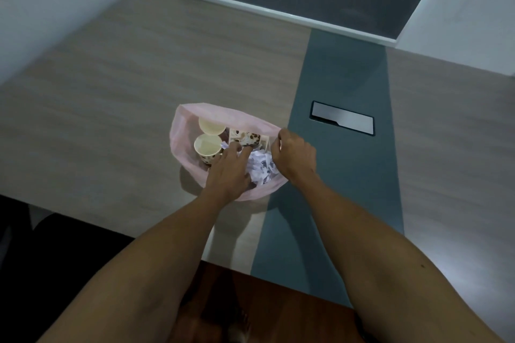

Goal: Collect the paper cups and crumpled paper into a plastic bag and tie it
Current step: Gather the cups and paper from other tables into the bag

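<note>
A wood-grain table (111, 86) with a grey strip fills the view; the pink plastic bag (178, 131) sits at centre, mouth open, long axis running from 10 to 4 o'clock; the left hand (228, 170) reaches inside, fingers spread over the paper cups (207, 145) and crumpled paper (262, 167); the right hand (295, 156) pinches the rim at 3 o'clock; gathering the far rim at 11 o'clock probably comes next

I saw a pale pink plastic bag (178, 131); beyond my left fingers (237, 149), cream paper cups (207, 147) with brown dots; beside them, white crumpled paper (260, 167). The table (111, 92) was grey-brown woodgrain with a teal stripe (342, 78).
</note>
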The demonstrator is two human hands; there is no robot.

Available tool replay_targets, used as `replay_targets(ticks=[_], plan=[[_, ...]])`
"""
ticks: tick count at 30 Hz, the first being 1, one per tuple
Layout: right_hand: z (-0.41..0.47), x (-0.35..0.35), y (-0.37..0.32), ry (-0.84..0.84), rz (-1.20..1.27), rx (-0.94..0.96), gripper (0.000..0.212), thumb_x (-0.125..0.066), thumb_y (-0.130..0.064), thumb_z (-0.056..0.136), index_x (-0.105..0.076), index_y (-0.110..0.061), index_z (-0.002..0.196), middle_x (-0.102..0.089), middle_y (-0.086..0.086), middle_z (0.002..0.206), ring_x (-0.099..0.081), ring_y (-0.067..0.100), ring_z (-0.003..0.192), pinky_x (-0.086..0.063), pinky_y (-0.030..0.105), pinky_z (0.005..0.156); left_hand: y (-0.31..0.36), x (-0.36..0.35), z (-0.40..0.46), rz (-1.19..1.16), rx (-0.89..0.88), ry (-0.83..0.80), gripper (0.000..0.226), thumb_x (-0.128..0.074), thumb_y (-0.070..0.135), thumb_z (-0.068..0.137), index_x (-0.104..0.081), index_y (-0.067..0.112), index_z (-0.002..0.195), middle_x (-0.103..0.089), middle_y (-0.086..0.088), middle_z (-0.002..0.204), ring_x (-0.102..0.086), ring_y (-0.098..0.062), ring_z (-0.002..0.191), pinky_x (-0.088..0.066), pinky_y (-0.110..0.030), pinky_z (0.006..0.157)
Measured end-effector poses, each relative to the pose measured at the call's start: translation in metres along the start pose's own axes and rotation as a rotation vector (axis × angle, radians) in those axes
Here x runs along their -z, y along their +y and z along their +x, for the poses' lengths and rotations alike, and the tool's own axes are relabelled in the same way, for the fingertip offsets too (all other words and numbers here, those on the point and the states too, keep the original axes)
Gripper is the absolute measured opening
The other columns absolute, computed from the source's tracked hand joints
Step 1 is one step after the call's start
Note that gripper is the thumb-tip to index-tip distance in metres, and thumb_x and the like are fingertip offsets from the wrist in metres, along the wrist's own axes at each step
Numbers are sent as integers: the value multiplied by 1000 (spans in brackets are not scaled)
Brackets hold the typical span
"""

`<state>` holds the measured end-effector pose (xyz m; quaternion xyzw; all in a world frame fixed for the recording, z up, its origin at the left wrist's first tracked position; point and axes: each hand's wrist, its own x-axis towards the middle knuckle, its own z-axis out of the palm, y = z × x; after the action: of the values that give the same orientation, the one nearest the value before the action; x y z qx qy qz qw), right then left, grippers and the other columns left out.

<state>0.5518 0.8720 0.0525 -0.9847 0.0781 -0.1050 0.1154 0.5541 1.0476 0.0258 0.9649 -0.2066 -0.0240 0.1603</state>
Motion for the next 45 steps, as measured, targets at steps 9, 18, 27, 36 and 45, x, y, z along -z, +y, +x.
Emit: replay_targets(ticks=[9, 18, 27, 36, 45], plan=[[9, 0, -61, 92, 82, 177, 21, -46, -29, 99, -58, -11, 97, -70, 11, 85, -63, 37, 67, -53, 41, 60, -56, 49, -25, -43, 14, 68, 39, -65, 24, 90, -56, 13, 125, -60, -13, 116, -61, -37, 100, -49, -44, 75], [-30, -12, -186, -59, 150, 312, 20, -49, -23, 95, -59, -11, 108, -70, 17, 101, -66, 43, 84, -50, 46, 74, -176, 126, -124, -21, 287, 134, 36, -54, 32, 97, -54, 21, 132, -66, -6, 116, -64, -33, 102, -53, -43, 85], [-126, -52, -327, -301, 208, 354, 40, -50, -25, 95, -54, -15, 133, -61, 13, 130, -63, 36, 108, -53, 44, 87, -319, 199, -271, 81, 396, 167, 35, -51, 34, 97, -56, 22, 129, -66, -4, 115, -64, -31, 101, -54, -43, 83], [-243, -94, -468, -533, 202, 489, 51, -49, -43, 98, -42, -21, 144, -55, 7, 131, -61, 32, 110, -53, 43, 85, -450, 251, -405, 168, 462, 191, 35, -54, 32, 96, -58, 17, 127, -63, -9, 119, -62, -34, 107, -53, -47, 83], [-331, -139, -580, -905, 191, 646, 103, -62, -62, 88, 1, -29, 161, -10, 2, 168, -25, 31, 149, -41, 49, 110, -542, 270, -466, 148, 545, 257, 49, -58, 25, 94, -53, 9, 139, -54, -17, 137, -52, -40, 121, -50, -53, 95]])
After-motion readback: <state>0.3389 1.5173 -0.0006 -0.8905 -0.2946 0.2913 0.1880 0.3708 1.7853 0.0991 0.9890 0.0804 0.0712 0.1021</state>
